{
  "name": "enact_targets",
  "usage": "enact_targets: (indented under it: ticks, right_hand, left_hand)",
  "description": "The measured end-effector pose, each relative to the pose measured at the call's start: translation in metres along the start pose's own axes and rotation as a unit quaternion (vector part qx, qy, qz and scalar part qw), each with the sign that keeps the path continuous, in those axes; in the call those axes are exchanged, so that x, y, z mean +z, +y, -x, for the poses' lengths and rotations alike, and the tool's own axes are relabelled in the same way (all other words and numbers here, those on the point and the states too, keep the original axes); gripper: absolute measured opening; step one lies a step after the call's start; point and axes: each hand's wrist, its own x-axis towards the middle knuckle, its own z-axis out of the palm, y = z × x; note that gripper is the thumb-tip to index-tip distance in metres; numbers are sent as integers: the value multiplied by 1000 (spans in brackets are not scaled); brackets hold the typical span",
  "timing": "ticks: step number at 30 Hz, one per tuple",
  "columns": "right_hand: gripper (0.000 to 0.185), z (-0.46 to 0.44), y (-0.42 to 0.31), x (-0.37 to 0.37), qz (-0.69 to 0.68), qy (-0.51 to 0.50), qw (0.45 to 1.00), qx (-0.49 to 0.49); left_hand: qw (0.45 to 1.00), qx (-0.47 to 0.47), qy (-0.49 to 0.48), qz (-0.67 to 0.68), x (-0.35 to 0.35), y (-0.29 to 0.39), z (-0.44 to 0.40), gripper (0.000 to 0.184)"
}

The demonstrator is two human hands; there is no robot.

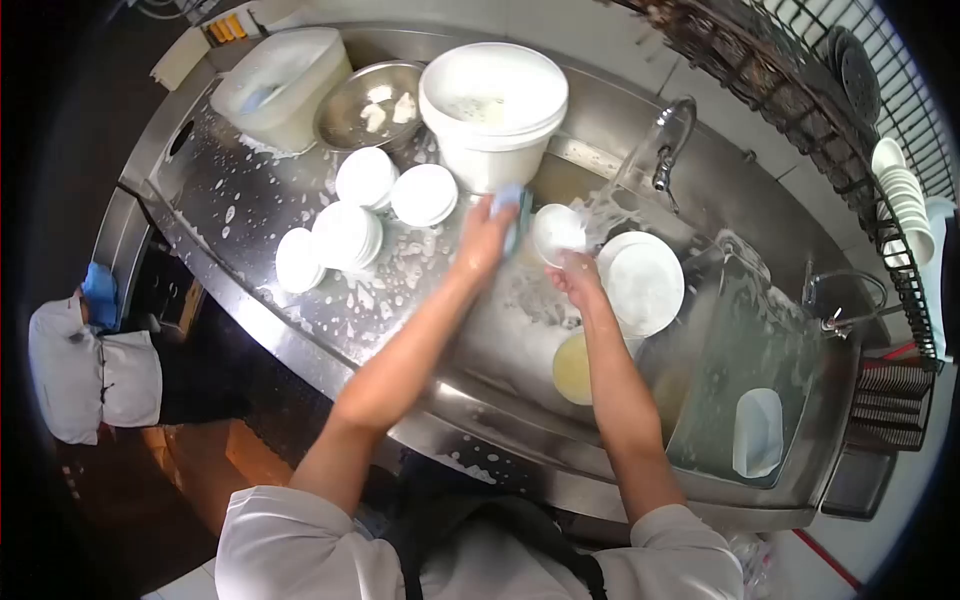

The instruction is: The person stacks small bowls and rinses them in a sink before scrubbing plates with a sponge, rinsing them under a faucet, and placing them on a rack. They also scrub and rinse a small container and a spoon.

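Note:
My left hand point(483, 240) is closed on a blue and green sponge point(512, 212), slightly blurred, just in front of the large white bucket point(492, 160). To its right, my right hand point(577, 276) grips the near edge of a small white dish point(558, 232). Water from the tap point(665, 165) splashes beside that dish. A larger white bowl point(642, 285) stands right of my right hand, and a yellowish round dish point(574, 369) lies below it, partly behind my right forearm. Stacks of small white dishes point(347, 236) sit left of my left hand on the soapy steel counter point(240, 205).
A clear plastic tub point(285, 100) and a steel bowl point(350, 112) stand at the back left. A water-filled basin point(735, 350) with a white container point(759, 432) is at right. A wire rack point(800, 90) hangs above. Another person point(75, 370) is at far left.

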Motion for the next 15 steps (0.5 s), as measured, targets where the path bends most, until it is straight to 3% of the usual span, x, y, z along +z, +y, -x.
enact_targets:
  ticks: [2,3,5,6,7,9,11,13,14,15]
  right_hand:
    - [30,10,-12,25,35,-27,999,-32]
    - [28,43,-28,53,95,-15,994,-44]
    - [25,57,-55,118,158,-35,984,-79]
    - [26,58,-65,146,193,-23,976,-103]
    - [26,58,-73,168,230,-7,965,-124]
    - [27,49,-79,201,294,10,945,-143]
    - [27,32,-81,221,352,20,926,-139]
    - [26,12,-75,227,415,39,898,-140]
    - [25,4,-71,228,441,49,884,-145]
    - [24,-1,-72,229,466,60,870,-150]
  left_hand:
    - [995,39,-2,-87,-17,31,-25,55]
    - [996,45,18,-69,-39,77,-31,63]
    - [958,135,9,-253,-79,110,-84,81]
    - [961,133,-8,-242,-107,127,-90,85]
    - [951,165,40,-257,-133,135,-85,76]
    - [951,142,26,-273,-206,116,-74,61]
    - [931,42,23,-363,-280,74,-42,39]
    - [850,-76,-3,-521,-347,-2,-10,43]
    - [847,-111,-41,-518,-375,-51,6,48]
    - [875,-304,-62,-372,-373,-47,25,55]
